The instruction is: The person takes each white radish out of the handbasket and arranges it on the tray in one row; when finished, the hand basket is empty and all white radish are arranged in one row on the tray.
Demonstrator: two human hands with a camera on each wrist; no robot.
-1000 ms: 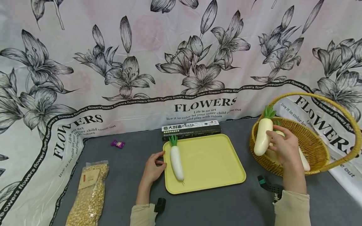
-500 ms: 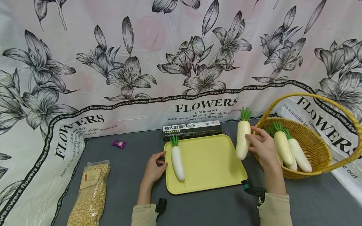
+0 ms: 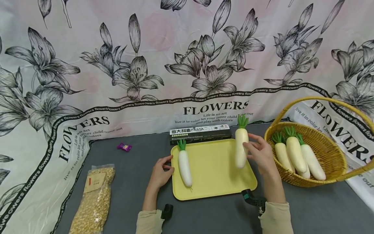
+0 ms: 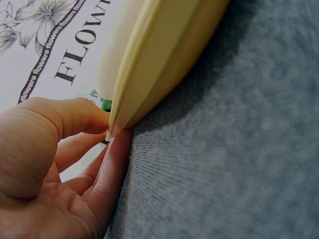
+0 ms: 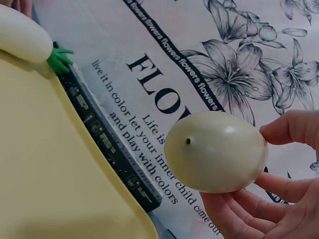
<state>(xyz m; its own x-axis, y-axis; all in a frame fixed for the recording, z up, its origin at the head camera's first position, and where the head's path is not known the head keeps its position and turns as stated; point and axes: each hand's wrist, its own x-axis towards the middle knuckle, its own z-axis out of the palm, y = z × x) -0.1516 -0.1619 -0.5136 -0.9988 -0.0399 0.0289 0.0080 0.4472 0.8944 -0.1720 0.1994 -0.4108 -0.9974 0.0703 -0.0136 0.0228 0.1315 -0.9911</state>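
Observation:
My right hand (image 3: 261, 156) holds a white radish (image 3: 241, 148) with green leaves over the right side of the yellow tray (image 3: 216, 169). Seen from its tip in the right wrist view, this radish (image 5: 214, 152) is gripped between thumb and fingers. Another white radish (image 3: 184, 167) lies along the tray's left side, leaves toward the back. At the tray's left edge is my left hand (image 3: 160, 174). In the left wrist view its thumb and fingers pinch the tray rim (image 4: 149, 74).
A wicker basket (image 3: 336, 159) with a tall handle stands at the right, holding several radishes. Behind the tray lies a black pasta box (image 3: 201, 138). A purple wrapped candy (image 3: 124, 147) and a bag of yellow kernels (image 3: 93, 201) lie to the left.
My right hand has carried the radish leftward from above the basket to above the tray's right side. My left hand stays at the tray's left edge.

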